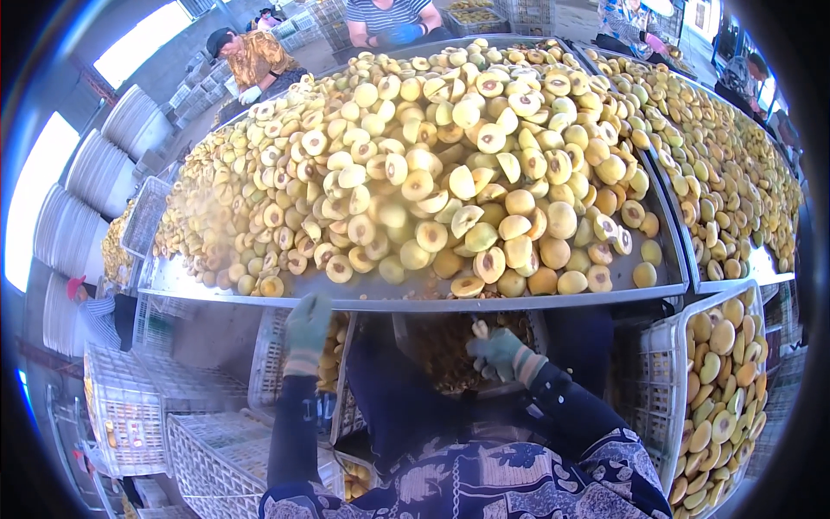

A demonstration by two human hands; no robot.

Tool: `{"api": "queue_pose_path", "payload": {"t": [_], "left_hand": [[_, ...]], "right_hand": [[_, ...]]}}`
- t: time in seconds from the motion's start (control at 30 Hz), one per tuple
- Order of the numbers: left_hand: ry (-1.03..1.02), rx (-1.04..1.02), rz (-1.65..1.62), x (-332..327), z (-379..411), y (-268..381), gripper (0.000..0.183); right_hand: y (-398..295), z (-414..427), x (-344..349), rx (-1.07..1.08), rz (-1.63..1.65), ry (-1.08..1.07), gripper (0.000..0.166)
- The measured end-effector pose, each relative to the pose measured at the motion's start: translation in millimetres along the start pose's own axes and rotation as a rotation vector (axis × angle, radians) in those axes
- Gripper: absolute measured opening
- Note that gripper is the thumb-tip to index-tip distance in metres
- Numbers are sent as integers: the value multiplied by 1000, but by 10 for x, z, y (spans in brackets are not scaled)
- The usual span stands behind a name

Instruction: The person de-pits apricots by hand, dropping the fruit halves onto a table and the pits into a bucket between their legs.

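Halved yellow stone fruit, apricots or peaches, are heaped on the metal tray table (363,300). My left hand (309,331), in a green knitted glove, is at the tray's near edge, above a crate of fruit halves (337,344); whether it holds anything is hidden. Over the dark crate (447,353) between my legs, my right hand (502,353), gloved alike, has its fingers closed around a small pale object (480,329), perhaps a tool's handle. Brown bits, apparently fruit stones, lie in that crate.
A crate full of fruit halves (723,389) stands at the right. White plastic crates (220,460) are stacked at the lower left. Several people work around the tables, one in a patterned yellow shirt (259,58). A second heaped tray (746,279) adjoins on the right.
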State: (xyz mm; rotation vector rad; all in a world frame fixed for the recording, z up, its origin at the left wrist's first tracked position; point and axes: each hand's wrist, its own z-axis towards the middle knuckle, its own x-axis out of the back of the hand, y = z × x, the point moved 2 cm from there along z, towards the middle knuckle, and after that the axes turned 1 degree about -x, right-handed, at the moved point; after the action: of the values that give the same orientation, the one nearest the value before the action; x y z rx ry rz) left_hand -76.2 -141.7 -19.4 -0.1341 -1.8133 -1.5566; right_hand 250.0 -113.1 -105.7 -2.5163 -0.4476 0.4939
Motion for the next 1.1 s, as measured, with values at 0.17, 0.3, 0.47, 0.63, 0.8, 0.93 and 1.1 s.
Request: {"api": "queue_pose_path", "payload": {"t": [0.17, 0.3, 0.47, 0.63, 0.8, 0.93, 1.1], "left_hand": [[-142, -295, 413, -715, 429, 330, 37], [-261, -110, 698, -1128, 710, 292, 60], [-280, 68, -18, -941, 693, -74, 44], [-618, 102, -1150, -826, 129, 292, 57], [-662, 109, -1390, -1056, -463, 672, 62], [-531, 180, -1286, -1259, -707, 884, 63], [-421, 52, -1183, -1386, -879, 976, 52]], "right_hand": [[44, -43, -155, 70, -46, -7, 17], [172, -108, -140, 34, -43, 18, 20], [15, -339, -247, 142, -13, -65, 19], [-237, -565, -416, 251, 49, -123, 17], [-355, -712, -638, 449, 39, -74, 12], [-244, -793, -589, 601, -16, 22, 12], [-136, -862, -541, 788, -35, 69, 18]]}}
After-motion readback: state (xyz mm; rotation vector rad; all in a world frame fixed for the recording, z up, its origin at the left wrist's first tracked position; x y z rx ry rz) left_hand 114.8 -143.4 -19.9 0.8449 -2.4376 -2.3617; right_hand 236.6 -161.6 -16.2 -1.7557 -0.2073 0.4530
